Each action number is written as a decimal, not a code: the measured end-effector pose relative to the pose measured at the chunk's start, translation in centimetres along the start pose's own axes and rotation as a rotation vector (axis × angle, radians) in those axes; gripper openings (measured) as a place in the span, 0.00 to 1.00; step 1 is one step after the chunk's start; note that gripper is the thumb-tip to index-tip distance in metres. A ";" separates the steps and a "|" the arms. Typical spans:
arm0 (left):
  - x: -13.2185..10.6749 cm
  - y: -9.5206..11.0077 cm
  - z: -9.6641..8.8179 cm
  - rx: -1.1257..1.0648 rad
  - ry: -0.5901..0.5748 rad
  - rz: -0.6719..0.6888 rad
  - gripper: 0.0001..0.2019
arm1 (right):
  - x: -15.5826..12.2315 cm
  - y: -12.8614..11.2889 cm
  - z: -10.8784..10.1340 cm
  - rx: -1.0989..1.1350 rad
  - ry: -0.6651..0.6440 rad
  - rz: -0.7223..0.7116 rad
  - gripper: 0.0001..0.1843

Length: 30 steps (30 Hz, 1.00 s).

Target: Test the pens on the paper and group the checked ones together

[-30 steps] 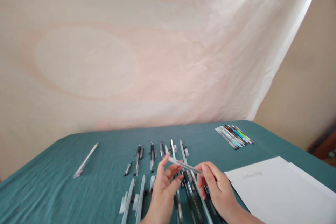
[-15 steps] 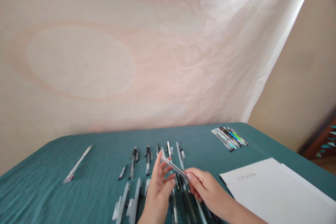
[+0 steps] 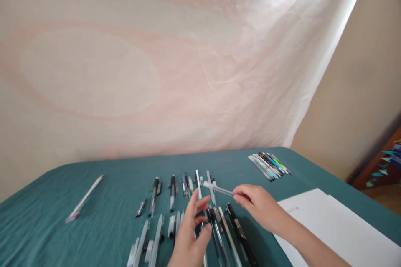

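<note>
My right hand (image 3: 250,202) pinches one end of a slim, translucent whitish pen (image 3: 218,188), which points left over the table. Just left of it, my left hand (image 3: 194,233) has its fingers apart and holds nothing. Under and around my left hand lie several pens and loose caps in two rows. Black pens (image 3: 172,192) with caps beside them make up part of the far row. In the near row, pale grey pens (image 3: 156,240) lie left of my left hand and dark pens (image 3: 239,233) lie right of it. My left hand hides part of this row.
A white stick-like item (image 3: 84,198) with a pinkish end lies at the left of the green tablecloth (image 3: 103,242). A bundle of pens (image 3: 269,166) is at the back right. White paper sheets (image 3: 335,221) lie at the right, partly under my right forearm. A pale curtain (image 3: 188,71) hangs behind.
My right hand has moved right and a little up, drawing the pen away from my left hand's fingertips. My left hand has let go of it. The view has shifted slightly.
</note>
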<state>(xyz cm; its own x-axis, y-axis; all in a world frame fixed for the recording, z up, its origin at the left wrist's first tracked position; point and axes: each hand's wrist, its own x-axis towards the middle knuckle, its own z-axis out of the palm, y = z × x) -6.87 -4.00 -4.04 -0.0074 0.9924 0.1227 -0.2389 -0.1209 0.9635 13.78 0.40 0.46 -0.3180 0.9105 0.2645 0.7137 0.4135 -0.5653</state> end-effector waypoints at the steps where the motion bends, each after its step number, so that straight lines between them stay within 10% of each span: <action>1: -0.1 -0.1 0.1 0.036 0.000 0.020 0.30 | 0.3 1.0 -0.3 -0.037 0.026 0.025 0.11; 12: -0.4 -0.6 0.2 0.204 -0.025 0.047 0.17 | 3.0 14.7 -3.3 -0.503 0.307 0.498 0.14; 30: -0.4 -0.2 -0.4 0.459 -0.170 0.102 0.19 | 5.1 15.0 -0.9 -0.696 0.312 0.599 0.13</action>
<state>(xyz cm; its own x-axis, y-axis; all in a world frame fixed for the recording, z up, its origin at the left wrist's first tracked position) -7.19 -4.33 -4.38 0.1588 0.9621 0.2217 0.2070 -0.2520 0.9453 23.42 11.20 -5.96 0.3265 0.8836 0.3358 0.9452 -0.3070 -0.1111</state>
